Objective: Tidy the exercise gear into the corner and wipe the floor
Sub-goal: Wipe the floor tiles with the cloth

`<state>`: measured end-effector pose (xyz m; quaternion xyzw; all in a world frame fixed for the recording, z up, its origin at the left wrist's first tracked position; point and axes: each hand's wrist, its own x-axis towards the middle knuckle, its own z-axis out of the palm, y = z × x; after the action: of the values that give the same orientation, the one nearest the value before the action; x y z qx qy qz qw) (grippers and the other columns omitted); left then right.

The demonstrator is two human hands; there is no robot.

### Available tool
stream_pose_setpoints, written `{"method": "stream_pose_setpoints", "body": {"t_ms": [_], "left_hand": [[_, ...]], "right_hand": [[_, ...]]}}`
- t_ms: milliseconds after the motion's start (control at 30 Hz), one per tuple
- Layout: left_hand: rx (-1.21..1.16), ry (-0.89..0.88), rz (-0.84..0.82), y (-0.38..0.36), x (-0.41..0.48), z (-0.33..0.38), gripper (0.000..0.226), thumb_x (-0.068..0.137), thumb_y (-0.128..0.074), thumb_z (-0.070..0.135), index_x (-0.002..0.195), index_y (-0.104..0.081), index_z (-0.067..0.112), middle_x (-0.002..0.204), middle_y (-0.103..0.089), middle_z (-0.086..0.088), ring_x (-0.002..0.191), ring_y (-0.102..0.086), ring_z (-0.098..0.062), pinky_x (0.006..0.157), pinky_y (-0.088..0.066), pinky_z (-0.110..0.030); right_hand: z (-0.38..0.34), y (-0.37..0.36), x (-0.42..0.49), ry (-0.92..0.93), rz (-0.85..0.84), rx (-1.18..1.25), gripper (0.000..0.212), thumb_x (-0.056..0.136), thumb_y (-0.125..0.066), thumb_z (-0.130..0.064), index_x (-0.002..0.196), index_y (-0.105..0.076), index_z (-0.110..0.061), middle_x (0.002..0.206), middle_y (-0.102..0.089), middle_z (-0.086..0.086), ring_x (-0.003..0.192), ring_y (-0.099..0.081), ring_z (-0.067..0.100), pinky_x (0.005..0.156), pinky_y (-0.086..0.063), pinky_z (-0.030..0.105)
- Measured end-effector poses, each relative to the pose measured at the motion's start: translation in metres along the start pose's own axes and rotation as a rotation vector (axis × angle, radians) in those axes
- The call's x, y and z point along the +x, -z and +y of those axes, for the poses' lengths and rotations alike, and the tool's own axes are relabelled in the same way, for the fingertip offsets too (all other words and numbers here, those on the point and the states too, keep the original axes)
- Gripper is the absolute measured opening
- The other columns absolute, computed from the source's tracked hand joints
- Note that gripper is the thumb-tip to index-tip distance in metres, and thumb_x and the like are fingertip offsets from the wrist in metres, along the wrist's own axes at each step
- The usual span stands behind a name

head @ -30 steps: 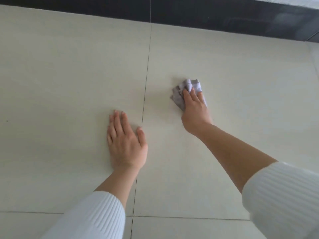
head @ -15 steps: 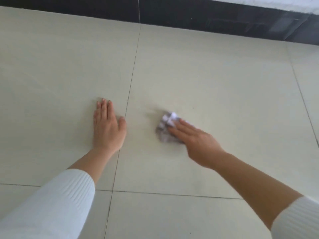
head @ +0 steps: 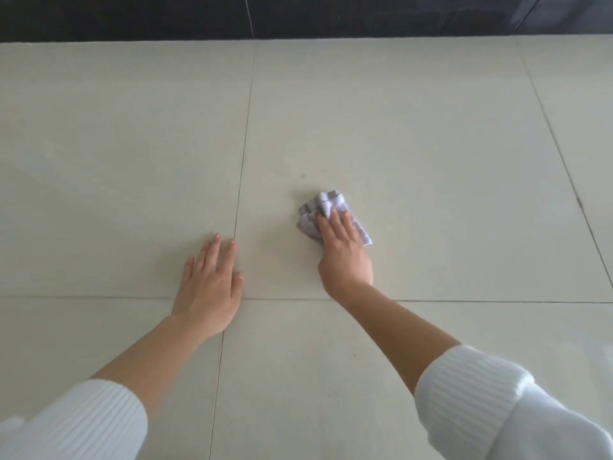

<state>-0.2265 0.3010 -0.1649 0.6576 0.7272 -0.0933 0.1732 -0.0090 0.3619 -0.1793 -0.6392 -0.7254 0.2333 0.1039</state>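
A crumpled grey-lilac cloth (head: 323, 207) lies on the pale tiled floor (head: 431, 161), a little right of centre. My right hand (head: 343, 250) presses down on it with straight fingers, covering its near half. My left hand (head: 209, 287) rests flat on the floor to the left, palm down, fingers spread, beside a grout line. It touches no object. No exercise gear is in view.
A dark skirting band (head: 298, 14) runs along the far edge of the floor. Grout lines cross the tiles. White ribbed sleeves cover both my forearms near the bottom corners.
My right hand swept the cloth toward my left hand, then back to the right and away from me. My left hand stayed flat on the floor while the view shifted.
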Motion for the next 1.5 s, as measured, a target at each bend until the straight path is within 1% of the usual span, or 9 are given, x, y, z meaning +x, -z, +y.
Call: {"method": "stream_pose_setpoints", "body": {"t_ms": [133, 300, 500, 700, 933, 1067, 1233, 1400, 1500], "left_hand": [[0.021, -0.039, -0.017, -0.022, -0.049, -0.013, 0.071, 0.088, -0.004, 0.045, 0.153, -0.009, 0.017, 0.161, -0.004, -0.007, 0.148, -0.007, -0.023, 0.118, -0.013, -0.045], [-0.008, 0.021, -0.072, -0.024, -0.061, -0.009, 0.063, 0.097, -0.013, 0.042, 0.153, 0.004, 0.018, 0.160, 0.012, -0.006, 0.148, 0.006, -0.021, 0.120, -0.006, -0.041], [-0.029, 0.041, -0.114, -0.020, -0.060, 0.007, 0.065, 0.101, -0.024, 0.039, 0.152, 0.004, 0.010, 0.159, 0.012, -0.014, 0.148, 0.007, -0.027, 0.120, -0.003, -0.039], [0.047, -0.059, -0.113, -0.016, -0.073, -0.014, 0.062, 0.102, -0.022, 0.037, 0.153, 0.000, 0.010, 0.160, 0.009, -0.009, 0.148, 0.004, -0.022, 0.120, -0.006, -0.037], [0.042, -0.076, -0.046, -0.035, -0.096, -0.025, 0.069, 0.093, -0.006, 0.047, 0.153, -0.002, 0.011, 0.160, 0.007, -0.009, 0.148, 0.003, -0.024, 0.120, -0.007, -0.039], [0.033, -0.070, -0.021, -0.039, -0.092, -0.032, 0.067, 0.094, -0.007, 0.044, 0.152, 0.002, 0.011, 0.160, 0.010, -0.008, 0.148, 0.009, -0.021, 0.120, -0.005, -0.037], [-0.010, 0.025, -0.033, -0.041, -0.090, -0.044, 0.068, 0.100, -0.023, 0.041, 0.151, 0.009, 0.010, 0.159, 0.018, -0.010, 0.147, 0.013, -0.021, 0.120, -0.002, -0.037], [-0.034, 0.102, -0.049, -0.034, -0.095, -0.067, 0.083, 0.094, -0.028, 0.059, 0.151, 0.012, 0.014, 0.156, 0.026, -0.009, 0.145, 0.021, -0.022, 0.119, 0.001, -0.038], [-0.039, 0.133, -0.035, -0.033, -0.095, -0.079, 0.089, 0.090, -0.028, 0.066, 0.151, 0.013, 0.015, 0.155, 0.027, -0.011, 0.144, 0.024, -0.023, 0.119, 0.004, -0.038]], "right_hand": [[-0.013, -0.029, -0.063, 0.422, -0.054, -0.039, 0.072, 0.066, -0.058, 0.015, 0.133, -0.055, -0.010, 0.143, -0.049, 0.008, 0.134, -0.042, 0.032, 0.105, -0.041, 0.044], [0.039, -0.005, -0.094, 0.661, -0.104, -0.137, 0.066, 0.071, -0.045, 0.011, 0.128, -0.061, -0.018, 0.140, -0.052, 0.000, 0.130, -0.048, 0.023, 0.093, -0.052, 0.037], [0.141, 0.073, -0.094, -0.222, 0.176, -0.018, 0.075, 0.075, -0.043, 0.012, 0.139, -0.048, -0.028, 0.154, -0.030, -0.012, 0.144, -0.024, 0.014, 0.093, -0.049, 0.042], [0.105, 0.037, -0.120, -0.468, 0.271, 0.028, 0.072, 0.078, -0.041, 0.009, 0.145, -0.039, -0.018, 0.156, -0.029, -0.001, 0.145, -0.017, 0.022, 0.117, -0.019, 0.035], [0.004, -0.040, -0.195, 0.486, -0.086, -0.028, 0.077, 0.059, -0.061, 0.011, 0.132, -0.056, -0.016, 0.142, -0.050, 0.003, 0.134, -0.042, 0.030, 0.106, -0.038, 0.047], [0.012, -0.036, -0.201, 0.700, -0.240, -0.040, 0.074, 0.062, -0.057, 0.009, 0.130, -0.056, -0.020, 0.143, -0.050, 0.001, 0.133, -0.045, 0.024, 0.100, -0.047, 0.040], [0.060, 0.005, -0.129, 0.483, -0.040, -0.108, 0.078, 0.068, -0.031, 0.005, 0.141, -0.048, -0.017, 0.151, -0.037, 0.004, 0.139, -0.036, 0.018, 0.105, -0.042, 0.037], [0.051, 0.024, -0.076, -0.127, 0.086, -0.096, 0.073, 0.082, -0.039, 0.007, 0.149, -0.030, -0.021, 0.159, -0.017, -0.004, 0.147, -0.010, 0.018, 0.115, -0.025, 0.037], [0.015, -0.003, -0.079, -0.057, 0.069, -0.059, 0.081, 0.074, -0.040, 0.013, 0.149, -0.030, -0.016, 0.159, -0.020, 0.002, 0.147, -0.011, 0.024, 0.117, -0.020, 0.038]]}}
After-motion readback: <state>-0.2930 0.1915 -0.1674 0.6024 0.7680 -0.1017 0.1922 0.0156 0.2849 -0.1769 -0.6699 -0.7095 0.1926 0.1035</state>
